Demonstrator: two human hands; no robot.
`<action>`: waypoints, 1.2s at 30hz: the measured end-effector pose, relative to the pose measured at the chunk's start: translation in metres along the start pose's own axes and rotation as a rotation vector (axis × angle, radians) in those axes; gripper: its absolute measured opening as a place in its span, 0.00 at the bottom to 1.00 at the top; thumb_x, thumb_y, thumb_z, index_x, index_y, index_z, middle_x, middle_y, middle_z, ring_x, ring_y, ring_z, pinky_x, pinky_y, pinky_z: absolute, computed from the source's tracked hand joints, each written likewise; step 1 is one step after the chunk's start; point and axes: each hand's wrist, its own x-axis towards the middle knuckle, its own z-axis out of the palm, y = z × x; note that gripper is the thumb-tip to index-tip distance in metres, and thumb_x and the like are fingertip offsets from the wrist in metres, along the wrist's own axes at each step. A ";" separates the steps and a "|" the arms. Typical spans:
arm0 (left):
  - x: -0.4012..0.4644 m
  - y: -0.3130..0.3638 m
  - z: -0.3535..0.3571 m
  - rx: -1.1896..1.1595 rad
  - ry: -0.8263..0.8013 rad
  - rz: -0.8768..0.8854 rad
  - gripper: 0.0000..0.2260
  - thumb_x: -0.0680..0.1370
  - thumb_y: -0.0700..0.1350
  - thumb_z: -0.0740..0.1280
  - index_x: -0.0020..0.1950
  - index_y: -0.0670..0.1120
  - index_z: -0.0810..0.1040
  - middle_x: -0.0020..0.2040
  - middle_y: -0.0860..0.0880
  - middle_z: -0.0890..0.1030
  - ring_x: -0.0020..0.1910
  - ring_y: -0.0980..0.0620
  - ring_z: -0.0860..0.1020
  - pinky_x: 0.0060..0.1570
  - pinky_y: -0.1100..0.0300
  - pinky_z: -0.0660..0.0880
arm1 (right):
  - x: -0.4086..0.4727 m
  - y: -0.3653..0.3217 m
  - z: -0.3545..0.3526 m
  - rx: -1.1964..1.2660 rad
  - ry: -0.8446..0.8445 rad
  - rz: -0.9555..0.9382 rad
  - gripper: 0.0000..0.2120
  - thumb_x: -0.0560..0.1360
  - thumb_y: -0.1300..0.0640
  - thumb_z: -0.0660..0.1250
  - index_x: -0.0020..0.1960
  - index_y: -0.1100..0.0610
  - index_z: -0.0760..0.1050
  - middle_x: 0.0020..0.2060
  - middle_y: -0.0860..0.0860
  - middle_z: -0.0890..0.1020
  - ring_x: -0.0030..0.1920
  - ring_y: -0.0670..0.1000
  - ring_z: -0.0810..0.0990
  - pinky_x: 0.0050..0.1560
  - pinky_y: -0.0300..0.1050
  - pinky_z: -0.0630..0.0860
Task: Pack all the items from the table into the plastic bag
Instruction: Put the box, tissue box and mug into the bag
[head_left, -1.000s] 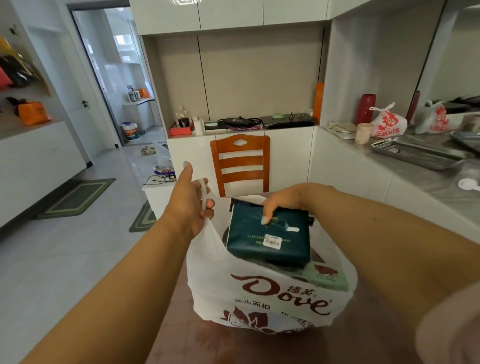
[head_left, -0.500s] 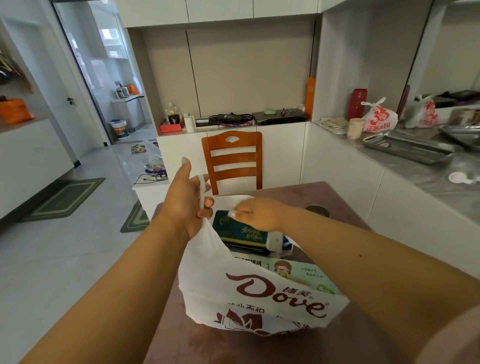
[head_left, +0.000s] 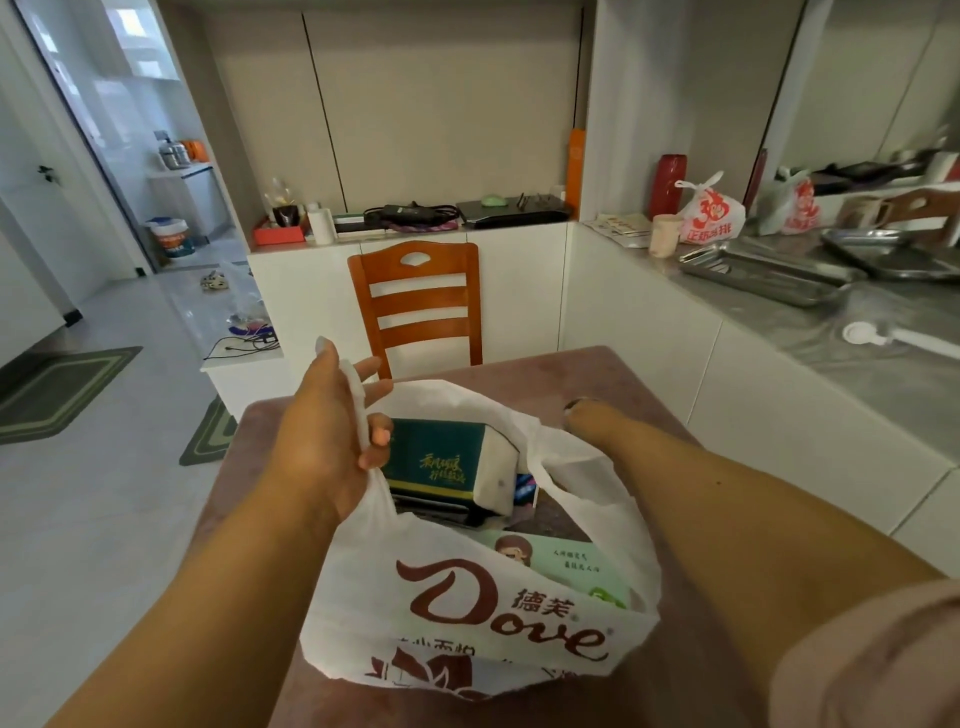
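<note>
A white plastic bag (head_left: 467, 613) printed "Dove" stands open on the mauve table (head_left: 644, 379). My left hand (head_left: 327, 441) grips the bag's left handle and holds it up. Inside lies a dark green tissue pack (head_left: 436, 457) on top of other items, and a light green printed packet (head_left: 566, 566) leans against the near wall. My right hand (head_left: 589, 418) reaches past the bag's far right rim, low over the table. It is blurred and foreshortened, so how its fingers lie is unclear. A small dark round thing (head_left: 577, 402) shows at its tip.
A wooden chair (head_left: 415, 306) stands at the table's far edge. White cabinets behind it carry cables and a laptop (head_left: 511, 210). On the right, a steel counter (head_left: 883, 338) holds trays (head_left: 763, 270), a cup and a knotted red-printed bag (head_left: 709, 210).
My right hand let go of the dark green pack, which now lies in the bag, and moved out to the far right of the bag. My left hand kept hold of the handle.
</note>
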 end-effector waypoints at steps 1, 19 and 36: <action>0.002 0.000 0.000 -0.002 0.007 0.003 0.25 0.78 0.65 0.52 0.63 0.51 0.75 0.50 0.50 0.82 0.27 0.54 0.71 0.20 0.69 0.67 | 0.005 0.000 0.003 -0.021 -0.053 0.034 0.22 0.81 0.54 0.59 0.72 0.62 0.65 0.70 0.57 0.69 0.70 0.59 0.68 0.70 0.50 0.64; -0.007 0.018 -0.004 0.142 0.147 0.037 0.20 0.80 0.59 0.56 0.59 0.47 0.77 0.53 0.47 0.83 0.27 0.54 0.70 0.24 0.67 0.69 | -0.082 -0.037 -0.061 0.438 0.608 -0.270 0.08 0.77 0.56 0.65 0.54 0.57 0.79 0.47 0.52 0.78 0.48 0.54 0.78 0.51 0.43 0.73; -0.037 0.059 -0.029 0.225 0.058 -0.004 0.27 0.79 0.63 0.55 0.63 0.41 0.74 0.47 0.43 0.80 0.28 0.55 0.69 0.21 0.68 0.65 | -0.177 -0.087 0.005 -0.016 0.058 -0.722 0.13 0.76 0.63 0.61 0.53 0.56 0.83 0.52 0.52 0.82 0.51 0.49 0.77 0.60 0.44 0.74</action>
